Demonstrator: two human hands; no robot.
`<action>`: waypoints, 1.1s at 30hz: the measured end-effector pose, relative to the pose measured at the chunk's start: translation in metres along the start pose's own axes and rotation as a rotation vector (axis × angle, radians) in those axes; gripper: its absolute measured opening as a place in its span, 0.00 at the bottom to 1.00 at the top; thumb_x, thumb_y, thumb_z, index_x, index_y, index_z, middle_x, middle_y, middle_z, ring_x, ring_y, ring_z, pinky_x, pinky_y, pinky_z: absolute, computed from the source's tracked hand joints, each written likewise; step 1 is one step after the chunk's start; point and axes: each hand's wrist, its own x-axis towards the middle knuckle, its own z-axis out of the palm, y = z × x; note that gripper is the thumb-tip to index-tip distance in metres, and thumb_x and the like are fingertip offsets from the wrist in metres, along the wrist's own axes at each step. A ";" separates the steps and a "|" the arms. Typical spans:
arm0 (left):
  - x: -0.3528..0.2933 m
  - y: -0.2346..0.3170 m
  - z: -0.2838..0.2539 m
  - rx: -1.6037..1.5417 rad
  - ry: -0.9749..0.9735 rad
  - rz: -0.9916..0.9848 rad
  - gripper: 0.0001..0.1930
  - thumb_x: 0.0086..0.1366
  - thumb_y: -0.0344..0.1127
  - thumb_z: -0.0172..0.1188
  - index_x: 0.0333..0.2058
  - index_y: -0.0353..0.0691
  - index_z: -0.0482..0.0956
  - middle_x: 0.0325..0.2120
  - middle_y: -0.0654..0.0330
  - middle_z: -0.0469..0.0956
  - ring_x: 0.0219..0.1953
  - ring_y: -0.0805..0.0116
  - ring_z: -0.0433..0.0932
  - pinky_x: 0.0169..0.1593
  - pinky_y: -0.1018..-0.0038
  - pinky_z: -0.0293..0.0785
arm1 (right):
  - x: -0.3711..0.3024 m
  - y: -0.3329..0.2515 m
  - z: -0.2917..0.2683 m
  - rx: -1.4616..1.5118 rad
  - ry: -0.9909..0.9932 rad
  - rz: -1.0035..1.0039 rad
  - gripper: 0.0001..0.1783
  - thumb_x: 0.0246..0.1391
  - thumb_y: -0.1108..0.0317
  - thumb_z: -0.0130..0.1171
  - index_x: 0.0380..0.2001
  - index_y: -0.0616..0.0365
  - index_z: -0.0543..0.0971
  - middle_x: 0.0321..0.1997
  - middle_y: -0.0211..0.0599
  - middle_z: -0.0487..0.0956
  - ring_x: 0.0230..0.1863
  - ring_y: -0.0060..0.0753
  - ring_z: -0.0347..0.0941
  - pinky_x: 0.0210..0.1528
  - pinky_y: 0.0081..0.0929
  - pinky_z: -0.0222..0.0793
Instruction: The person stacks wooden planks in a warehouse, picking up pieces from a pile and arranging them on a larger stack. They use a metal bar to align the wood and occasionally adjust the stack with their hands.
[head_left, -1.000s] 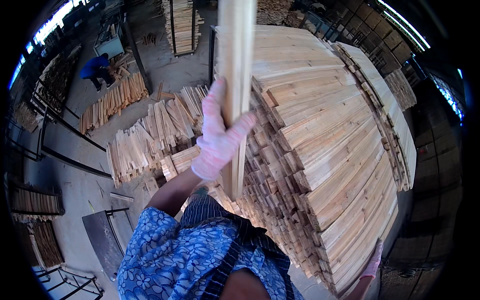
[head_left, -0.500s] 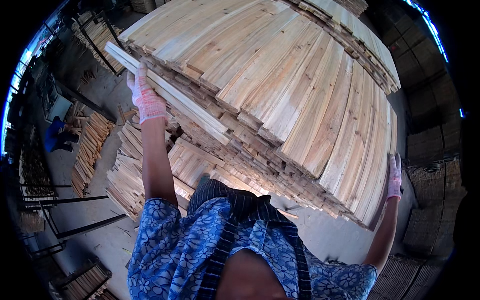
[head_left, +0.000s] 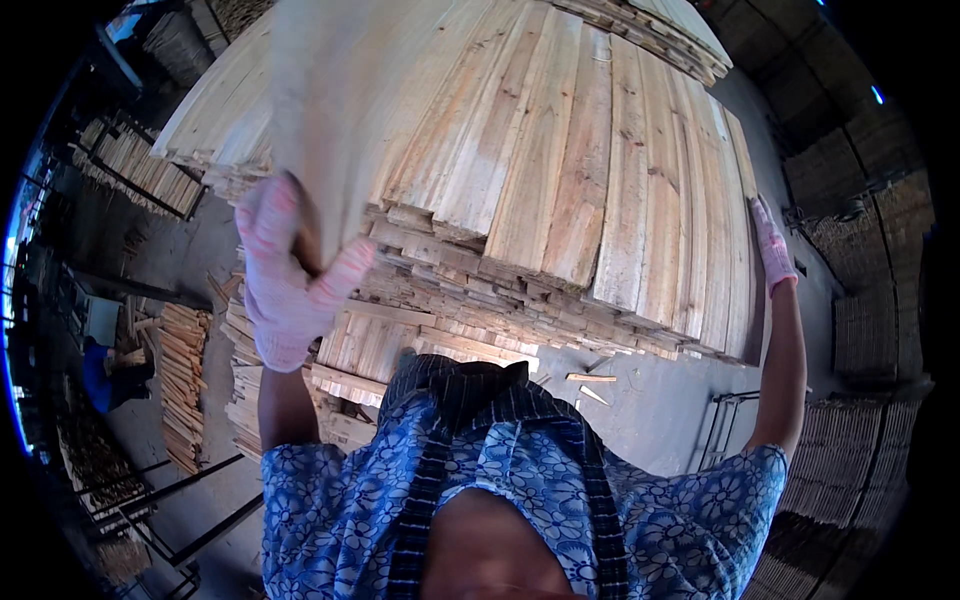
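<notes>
Left hand (head_left: 290,275): gloved in pale pink knit, fingers wrapped around the near end of a pale wooden board (head_left: 325,110), held up close and blurred.
Right hand (head_left: 772,243): same glove, laid flat against the right edge of the plank stack (head_left: 560,150).
Plank stack: large, many layers, rough-sawn ends facing the wearer.
Floor (head_left: 650,400): grey concrete with wood scraps.
Far left: smaller board piles (head_left: 180,380); a person in blue (head_left: 105,375) beside them.

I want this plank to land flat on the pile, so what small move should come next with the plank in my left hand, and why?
Probably lower the far end of the plank onto the top of the stack. The gloved left hand grips its near end, raised and blurred above the boards. The right hand rests at the stack's right edge, apart from the plank, so it could help steady it.
</notes>
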 end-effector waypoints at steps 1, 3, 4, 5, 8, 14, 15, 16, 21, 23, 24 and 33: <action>0.002 0.011 -0.002 0.142 -0.140 0.206 0.37 0.54 0.37 0.73 0.63 0.61 0.68 0.48 0.55 0.71 0.47 0.58 0.73 0.49 0.66 0.75 | 0.010 -0.007 0.009 -0.095 -0.061 -0.051 0.41 0.66 0.38 0.45 0.72 0.53 0.59 0.74 0.38 0.63 0.75 0.33 0.55 0.74 0.28 0.46; 0.007 0.029 0.018 0.284 -0.250 0.644 0.32 0.52 0.42 0.73 0.57 0.69 0.73 0.42 0.56 0.72 0.41 0.59 0.72 0.40 0.67 0.74 | 0.004 -0.023 0.014 -0.038 -0.085 -0.013 0.43 0.65 0.36 0.45 0.73 0.52 0.59 0.75 0.37 0.62 0.74 0.34 0.55 0.74 0.28 0.47; 0.003 0.040 0.030 0.344 -0.266 0.803 0.30 0.52 0.44 0.71 0.55 0.72 0.75 0.40 0.57 0.72 0.38 0.60 0.71 0.35 0.69 0.73 | -0.008 -0.039 0.014 -0.014 -0.033 0.104 0.43 0.65 0.36 0.46 0.73 0.52 0.58 0.74 0.38 0.62 0.74 0.34 0.56 0.73 0.28 0.48; -0.003 0.049 0.043 0.319 -0.346 0.842 0.28 0.53 0.45 0.70 0.55 0.73 0.75 0.39 0.58 0.72 0.37 0.62 0.69 0.33 0.70 0.70 | 0.002 -0.018 0.011 0.042 -0.036 0.066 0.44 0.64 0.35 0.48 0.73 0.53 0.58 0.74 0.40 0.62 0.73 0.34 0.58 0.73 0.29 0.50; -0.008 0.043 0.089 0.301 -0.357 1.016 0.26 0.56 0.44 0.66 0.55 0.72 0.75 0.41 0.58 0.70 0.36 0.63 0.67 0.31 0.71 0.67 | 0.023 0.000 0.017 0.037 -0.039 0.050 0.44 0.64 0.36 0.47 0.73 0.55 0.58 0.74 0.43 0.63 0.74 0.37 0.58 0.73 0.31 0.50; 0.025 0.061 0.088 0.368 -0.524 1.121 0.29 0.55 0.40 0.66 0.56 0.72 0.74 0.41 0.57 0.69 0.36 0.61 0.67 0.33 0.64 0.68 | -0.001 -0.022 0.013 -0.177 0.193 0.099 0.44 0.64 0.36 0.45 0.73 0.53 0.56 0.73 0.51 0.62 0.73 0.52 0.59 0.72 0.39 0.54; 0.029 0.069 0.076 0.355 -0.552 1.088 0.30 0.54 0.39 0.67 0.56 0.71 0.74 0.40 0.56 0.69 0.36 0.60 0.67 0.34 0.62 0.68 | 0.000 -0.031 0.018 -0.240 0.239 0.093 0.42 0.64 0.38 0.47 0.72 0.51 0.58 0.71 0.52 0.65 0.71 0.55 0.61 0.70 0.41 0.57; 0.037 0.074 0.068 0.320 -0.554 1.055 0.31 0.53 0.39 0.67 0.57 0.70 0.74 0.40 0.56 0.69 0.36 0.59 0.68 0.35 0.62 0.67 | -0.005 -0.034 0.013 -0.305 0.284 0.087 0.40 0.63 0.40 0.49 0.71 0.50 0.59 0.69 0.53 0.67 0.68 0.58 0.64 0.68 0.44 0.61; 0.097 0.067 0.045 0.036 -0.745 0.368 0.38 0.53 0.39 0.69 0.64 0.49 0.66 0.51 0.47 0.71 0.49 0.46 0.73 0.53 0.58 0.71 | -0.081 -0.082 -0.012 -0.471 0.509 -0.326 0.29 0.64 0.53 0.53 0.64 0.53 0.67 0.59 0.55 0.73 0.59 0.58 0.70 0.60 0.46 0.68; 0.119 0.039 0.040 0.146 -0.721 0.092 0.40 0.56 0.41 0.67 0.66 0.46 0.62 0.56 0.43 0.70 0.54 0.43 0.73 0.59 0.58 0.70 | -0.137 -0.128 0.010 -0.263 0.533 -0.540 0.24 0.64 0.61 0.55 0.61 0.55 0.71 0.53 0.52 0.74 0.54 0.52 0.72 0.54 0.40 0.69; 0.127 0.019 0.036 0.236 -0.698 -0.018 0.39 0.58 0.43 0.66 0.67 0.46 0.61 0.58 0.41 0.69 0.56 0.42 0.73 0.61 0.58 0.69 | -0.166 -0.143 0.030 -0.186 0.477 -0.613 0.23 0.63 0.61 0.55 0.59 0.55 0.72 0.49 0.50 0.74 0.49 0.51 0.72 0.50 0.40 0.69; 0.157 -0.042 0.083 0.379 -0.882 -0.398 0.43 0.55 0.52 0.64 0.68 0.47 0.61 0.59 0.35 0.67 0.58 0.37 0.72 0.59 0.52 0.71 | -0.279 -0.027 0.296 0.395 -0.594 0.144 0.21 0.62 0.54 0.62 0.54 0.51 0.80 0.43 0.43 0.86 0.41 0.42 0.84 0.46 0.31 0.79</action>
